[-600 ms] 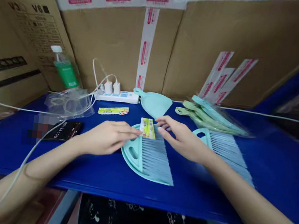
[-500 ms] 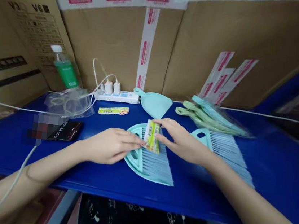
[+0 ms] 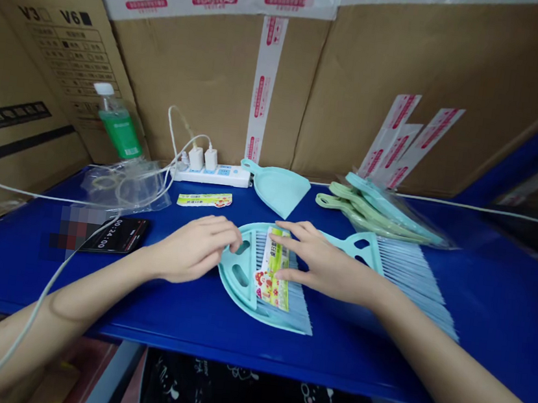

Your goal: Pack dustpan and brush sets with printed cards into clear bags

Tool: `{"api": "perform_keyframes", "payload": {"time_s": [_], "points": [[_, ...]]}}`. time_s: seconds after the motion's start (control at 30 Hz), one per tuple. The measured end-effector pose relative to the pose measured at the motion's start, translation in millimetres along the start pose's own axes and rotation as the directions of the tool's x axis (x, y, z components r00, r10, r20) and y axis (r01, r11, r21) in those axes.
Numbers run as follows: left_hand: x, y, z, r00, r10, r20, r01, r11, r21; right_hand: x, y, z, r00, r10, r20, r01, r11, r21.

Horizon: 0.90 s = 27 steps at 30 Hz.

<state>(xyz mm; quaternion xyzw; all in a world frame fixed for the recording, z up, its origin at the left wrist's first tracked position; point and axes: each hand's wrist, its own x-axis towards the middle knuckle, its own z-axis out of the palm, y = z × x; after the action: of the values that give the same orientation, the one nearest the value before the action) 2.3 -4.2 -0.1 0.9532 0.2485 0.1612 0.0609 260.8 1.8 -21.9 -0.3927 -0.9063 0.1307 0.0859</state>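
Note:
A light-blue dustpan (image 3: 273, 324) lies on the blue table in front of me. Nested in it is a small hand brush (image 3: 244, 270) with pale bristles. Across the bristles rests a yellow-green printed label card (image 3: 274, 284). My right hand (image 3: 323, 264) lies over the card's upper part, fingers spread, fingertips touching its top and right edge. At the left rim of the dustpan, my left hand (image 3: 199, 248) has its fingers curled, bent closed against the rim by the brush handle. Its fingertips are partly hidden.
Behind lies another dustpan (image 3: 278, 186); a second brush (image 3: 410, 271) is right of my right hand. Bagged green and blue sets (image 3: 385, 212) lie at back right. A flat label (image 3: 204, 199), power strip (image 3: 228, 175), phone (image 3: 120, 235), cable and bottle (image 3: 121, 128) are left.
The label card has turned and slid down onto the bristles, now lying lengthwise along them. My left hand has let go of it and drawn left to the dustpan's rim.

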Motion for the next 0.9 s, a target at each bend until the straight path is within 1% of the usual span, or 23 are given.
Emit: {"api": "perform_keyframes", "payload": {"time_s": [0.1, 0.27, 0.37, 0.5, 0.6, 0.67, 0.8, 0.9], "points": [[-0.1, -10.0, -0.1, 0.993, -0.118, -0.008, 0.118, 0.991, 0.064, -0.3, 0.1, -1.0, 1.000, 0.003, 0.021, -0.004, 1.000, 0.013], [-2.8, -26.8, 1.1, 0.962, -0.271, -0.016, 0.272, 0.961, 0.050, -0.7, -1.1, -3.2, 0.995, 0.040, 0.090, -0.044, 0.998, 0.043], [-3.5, -35.8, 1.1, 0.930, -0.368, 0.005, 0.367, 0.929, 0.050, -0.7, -1.4, -4.5, 0.990, 0.058, 0.130, -0.068, 0.995, 0.071], [-3.0, -43.4, 0.1, 0.875, -0.482, 0.052, 0.480, 0.876, 0.047, -1.5, -1.4, -5.2, 0.985, 0.068, 0.159, -0.084, 0.992, 0.097], [-2.7, -45.4, -0.4, 0.848, -0.527, 0.065, 0.525, 0.850, 0.044, -3.1, -3.6, -5.2, 0.981, 0.094, 0.170, -0.113, 0.988, 0.103], [-2.6, -45.5, -0.3, 0.838, -0.541, 0.068, 0.539, 0.841, 0.043, -4.3, -6.8, -5.7, 0.972, 0.122, 0.203, -0.143, 0.985, 0.096], [-2.3, -45.6, 0.0, 0.825, -0.560, 0.080, 0.558, 0.829, 0.045, -5.6, -13.5, -6.9, 0.943, 0.151, 0.297, -0.181, 0.981, 0.076], [-2.0, -47.8, -0.1, 0.825, -0.557, 0.095, 0.557, 0.830, 0.037, -6.0, -15.5, -6.5, 0.938, 0.149, 0.313, -0.180, 0.981, 0.071]]}}
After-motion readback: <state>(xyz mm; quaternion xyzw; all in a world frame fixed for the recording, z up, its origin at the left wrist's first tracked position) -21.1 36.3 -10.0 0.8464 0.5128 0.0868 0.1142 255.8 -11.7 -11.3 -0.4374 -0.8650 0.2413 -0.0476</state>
